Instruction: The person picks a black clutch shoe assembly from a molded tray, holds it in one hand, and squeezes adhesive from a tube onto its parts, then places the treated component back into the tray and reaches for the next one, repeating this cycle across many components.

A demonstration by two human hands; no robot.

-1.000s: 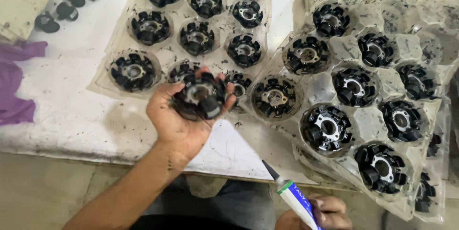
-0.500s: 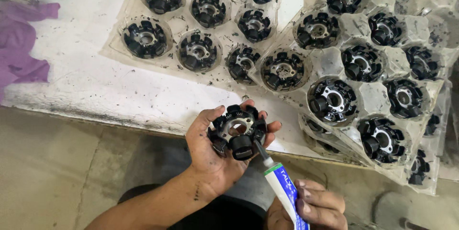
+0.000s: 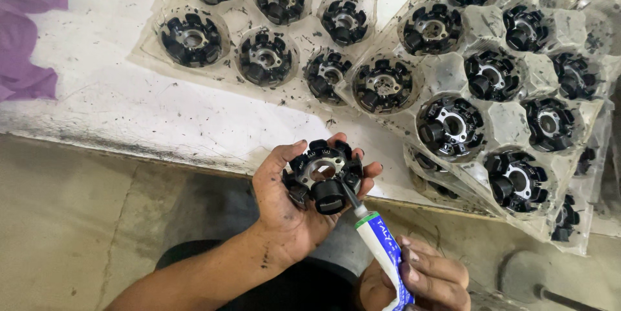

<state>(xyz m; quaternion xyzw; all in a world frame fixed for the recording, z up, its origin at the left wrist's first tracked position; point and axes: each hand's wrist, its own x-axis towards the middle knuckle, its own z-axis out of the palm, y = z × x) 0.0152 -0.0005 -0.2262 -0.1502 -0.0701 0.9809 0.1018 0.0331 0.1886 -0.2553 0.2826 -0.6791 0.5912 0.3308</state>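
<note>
White scuffed counter (image 3: 129, 110) flecked with black grit, grey concrete floor (image 3: 77, 220) below. 2 clear moulded plastic trays: left tray (image 3: 155, 65) shows 7 black toothed ring parts, right tray (image 3: 498, 114) about 10, on a stack. Purple cloth (image 3: 26, 46) at left. Left hand (image 3: 291, 211) cups 1 black ring-shaped metal part (image 3: 323, 175), fingers curled around it. Right hand (image 3: 424, 278) grips white-blue squeeze tube (image 3: 385, 253), nozzle touching the part.
</note>
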